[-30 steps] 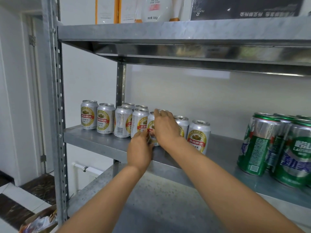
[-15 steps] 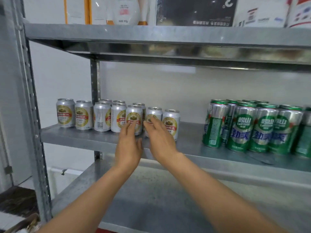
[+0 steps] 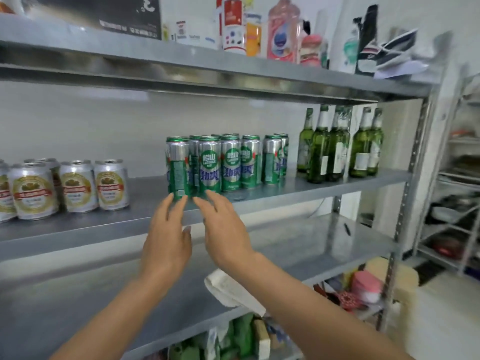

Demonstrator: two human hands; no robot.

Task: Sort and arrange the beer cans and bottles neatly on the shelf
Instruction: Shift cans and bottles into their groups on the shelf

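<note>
On the middle shelf, several short silver cans with gold labels stand in a group at the left. Several tall green cans are clustered in the centre. Several green glass bottles stand at the right end. My left hand and my right hand are both stretched out with straight fingers just in front of the green cans, holding nothing. Their fingertips lie near the base of the front green cans; contact is unclear.
The top shelf carries a dark box, bottles and packets. A white cloth lies on the lower shelf. Bags and packets fill the bottom level. A second rack with dishes stands to the right.
Both hands have left the silver cans and moved right to the green cans. The view has swung right, bringing the bottles and the second rack into sight.
</note>
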